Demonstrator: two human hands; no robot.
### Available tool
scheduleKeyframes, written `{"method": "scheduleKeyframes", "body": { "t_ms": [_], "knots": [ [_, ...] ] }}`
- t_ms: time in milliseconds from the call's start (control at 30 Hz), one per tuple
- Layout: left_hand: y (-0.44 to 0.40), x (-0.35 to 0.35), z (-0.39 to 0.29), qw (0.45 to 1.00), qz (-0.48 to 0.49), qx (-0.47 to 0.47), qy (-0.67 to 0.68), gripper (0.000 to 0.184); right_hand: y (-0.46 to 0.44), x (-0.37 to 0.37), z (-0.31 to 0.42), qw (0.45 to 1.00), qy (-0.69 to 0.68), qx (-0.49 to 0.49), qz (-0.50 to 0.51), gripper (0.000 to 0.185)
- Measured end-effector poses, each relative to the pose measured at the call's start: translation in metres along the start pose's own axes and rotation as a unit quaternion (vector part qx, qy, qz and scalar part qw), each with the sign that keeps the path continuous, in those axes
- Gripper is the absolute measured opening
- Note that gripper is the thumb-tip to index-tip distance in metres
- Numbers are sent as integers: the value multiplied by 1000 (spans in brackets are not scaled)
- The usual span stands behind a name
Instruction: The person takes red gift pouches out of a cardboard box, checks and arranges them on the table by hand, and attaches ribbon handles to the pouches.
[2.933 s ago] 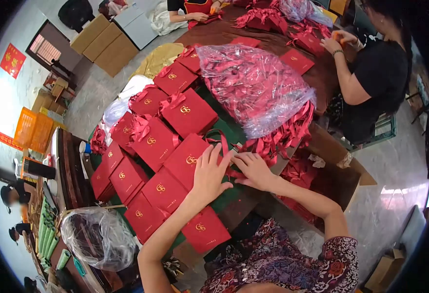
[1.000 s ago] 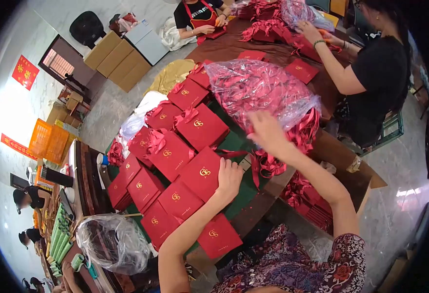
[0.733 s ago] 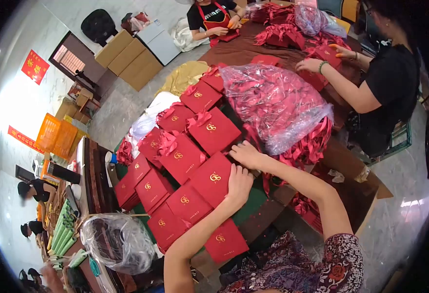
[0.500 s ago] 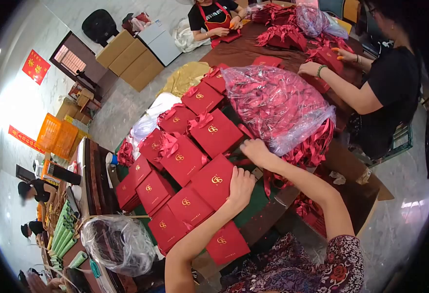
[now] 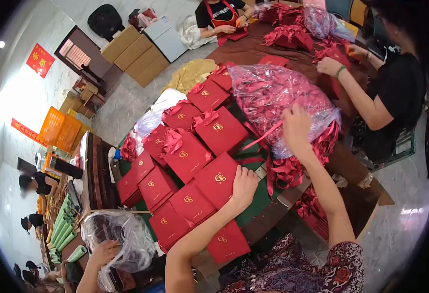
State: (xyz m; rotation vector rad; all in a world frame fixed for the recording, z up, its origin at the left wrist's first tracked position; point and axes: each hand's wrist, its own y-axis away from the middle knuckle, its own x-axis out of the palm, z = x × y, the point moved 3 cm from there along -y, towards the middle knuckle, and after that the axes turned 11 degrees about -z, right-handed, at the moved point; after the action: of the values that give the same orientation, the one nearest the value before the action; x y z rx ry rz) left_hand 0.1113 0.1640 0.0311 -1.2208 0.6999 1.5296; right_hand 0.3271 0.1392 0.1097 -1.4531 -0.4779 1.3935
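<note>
My left hand (image 5: 246, 184) curls its fingers over the right edge of a red gift bag (image 5: 214, 171) with gold lettering, holding it against the table. Raised in front of the clear plastic bag full of red ribbons (image 5: 273, 88), my right hand (image 5: 296, 128) has its fingers closed on a red ribbon (image 5: 264, 136). That ribbon slants down to the left, toward the gift bags. More red gift bags (image 5: 187, 156) lie flat around my left hand, several with bows tied on top.
Loose ribbons (image 5: 292, 171) hang over the table's right side. A co-worker's hand (image 5: 106, 253) touches a clear plastic bag (image 5: 126, 234) at lower left. Two other people (image 5: 224, 19) (image 5: 395, 93) handle red items across the table. Cardboard boxes (image 5: 139, 58) stand behind.
My right hand has risen away from the gift bag's edge, drawing a ribbon up and to the right. My left hand stays on the bag. A co-worker's hand has appeared at lower left.
</note>
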Motion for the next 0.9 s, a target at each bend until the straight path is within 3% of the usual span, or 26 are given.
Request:
{"method": "scheduleKeyframes", "body": {
  "t_ms": [133,267,333,533,600,667,733,867,900],
  "knots": [
    [1,6,0,999,-31,-19,12,31,-35,-39,-14,997,-41,38,-53,11],
    [0,1,-1,1000,-11,-4,12,33,-33,-51,-7,990,-133,8,-55,14],
    [0,6,-2,1000,-17,-8,11,34,-3,-21,17,972,-222,-54,58,14],
    [-1,0,-1,1000,13,-8,11,37,119,83,81,922,-146,-305,187,12],
    [0,0,-1,1000,14,-9,14,37,121,86,80,927,-186,-277,171,11],
    [1,4,-1,1000,5,-10,10,36,113,85,76,941,-104,-250,201,9],
    [1,7,-2,1000,-4,-11,7,35,95,77,62,963,-121,-183,154,10],
    [1,6,-3,1000,-6,-16,10,30,81,61,55,940,-228,-163,196,15],
    [0,4,-3,1000,2,-17,14,28,94,66,59,932,-219,-201,207,13]
  ]
}}
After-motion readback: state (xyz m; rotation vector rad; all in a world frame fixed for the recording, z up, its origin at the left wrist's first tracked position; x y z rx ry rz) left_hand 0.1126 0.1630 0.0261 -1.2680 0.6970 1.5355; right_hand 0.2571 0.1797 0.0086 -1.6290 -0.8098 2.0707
